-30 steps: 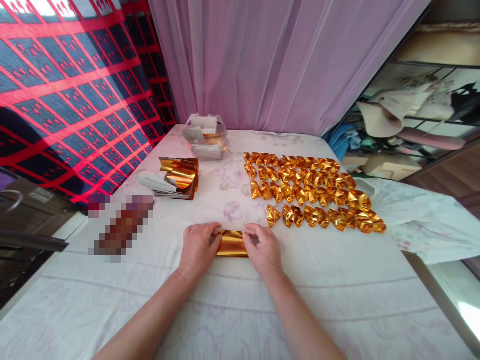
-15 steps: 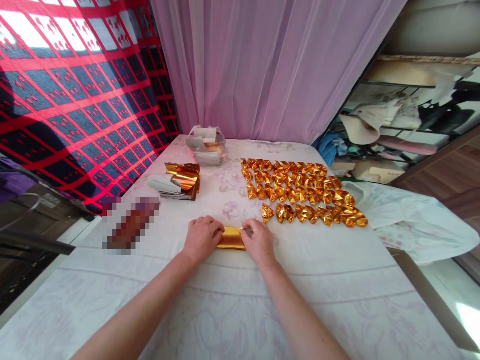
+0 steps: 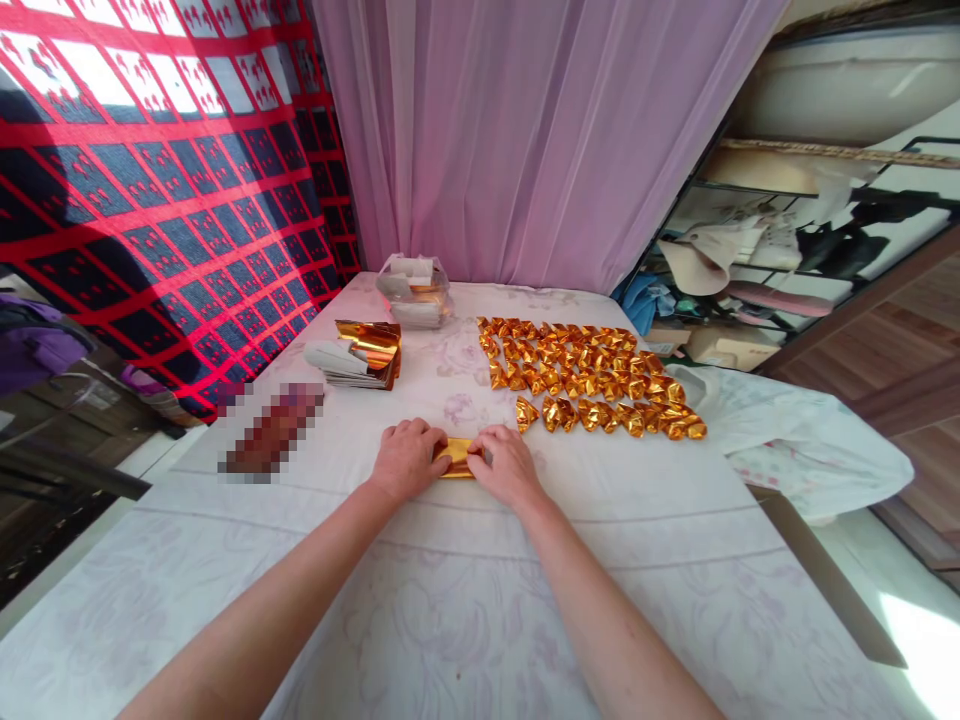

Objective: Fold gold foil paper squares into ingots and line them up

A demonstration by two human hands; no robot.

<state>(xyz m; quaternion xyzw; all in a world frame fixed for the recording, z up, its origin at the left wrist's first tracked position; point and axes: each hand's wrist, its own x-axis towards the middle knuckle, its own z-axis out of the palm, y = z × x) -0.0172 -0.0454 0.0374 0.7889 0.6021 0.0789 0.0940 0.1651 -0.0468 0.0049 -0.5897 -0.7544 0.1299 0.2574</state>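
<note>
Between my hands a folded strip of shiny gold foil paper (image 3: 458,460) lies flat on the cloth-covered table. My left hand (image 3: 409,458) grips its left end, thumb pressed onto the foil. At the other end my right hand (image 3: 506,462) pinches the paper with bent fingers. Beyond my right hand, several folded gold foil pieces (image 3: 592,372) sit in rows. A stack of gold foil sheets with pale backs (image 3: 367,355) stands to the left, past my left hand.
A clear plastic bag of more paper (image 3: 414,292) stands at the table's back, before a purple curtain (image 3: 555,140). A blurred-out reddish item (image 3: 274,432) lies at left. Shelves with a cap (image 3: 701,262) and shoes rise at right, with white cloth (image 3: 825,435) below them.
My right hand has come closer to my left, so less of the gold foil strip shows between them. My left thumb now reaches over the foil. The camera view has shifted slightly.
</note>
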